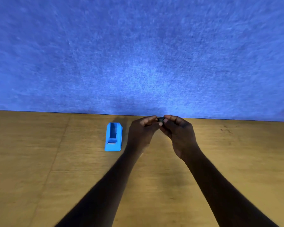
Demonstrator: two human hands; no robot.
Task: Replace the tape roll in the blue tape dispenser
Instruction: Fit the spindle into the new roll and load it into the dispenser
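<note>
The blue tape dispenser point(113, 137) stands on the wooden table point(39, 161), its cutter end toward me and its roll slot showing no roll. To its right, my left hand point(142, 130) and my right hand point(177, 131) meet fingertip to fingertip near the table's far edge. Between the fingertips sits a small dark object point(161, 120), mostly hidden; I cannot tell whether it is a tape roll or the dispenser's core. Both hands pinch it.
A blue felt wall point(138, 54) rises right behind the table's far edge. Bare wood lies left of the dispenser and right of my right hand, with a few dark specks point(226, 128) on the right.
</note>
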